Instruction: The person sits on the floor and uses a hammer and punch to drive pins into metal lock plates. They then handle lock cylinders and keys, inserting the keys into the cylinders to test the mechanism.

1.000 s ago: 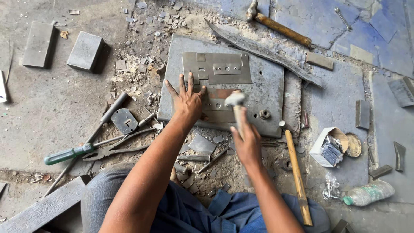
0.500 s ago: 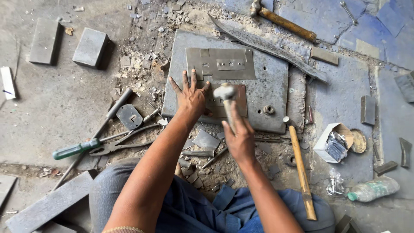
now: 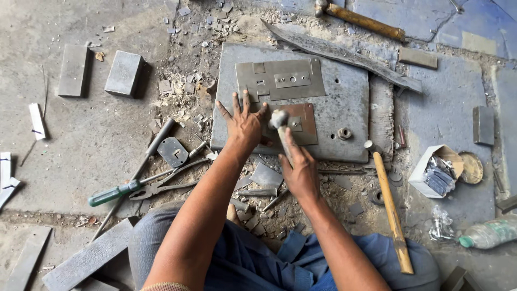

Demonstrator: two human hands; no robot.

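Head view, left to right. At far left, two grey rectangular stone blocks (image 3: 102, 71) lie on the bare concrete floor (image 3: 64, 151), with white strips at the frame edge. Nearer the person, a green-handled screwdriver (image 3: 116, 193) and grey pliers (image 3: 161, 187) lie crossed beside a small rounded grey metal plate (image 3: 173, 152) and a long steel punch rod (image 3: 153, 146); loose chips and metal offcuts are scattered around them.

At centre, a thick grey square steel slab (image 3: 344, 86) serves as the work surface. On it lie a pale cut sheet-metal piece (image 3: 280, 80) toward the far edge and a rusty brown rectangular metal plate (image 3: 301, 123) just below it. The left hand (image 3: 243, 125) presses flat on the left part of the brown plate, fingers spread wide. The right hand (image 3: 300, 171) is wrapped tight around the handle of a small steel-headed hammer (image 3: 279, 119), whose head hangs over the plate close to the left fingertips; whether it touches the plate cannot be told. The forearms hide the slab's near edge and some scrap below it.

To the right: a small metal nut (image 3: 344, 132) on the slab, a wooden-handled hammer (image 3: 392, 210) on the ground, an open white cardboard box of small metal parts (image 3: 437, 171), and a clear plastic bottle with a green cap (image 3: 487, 233).
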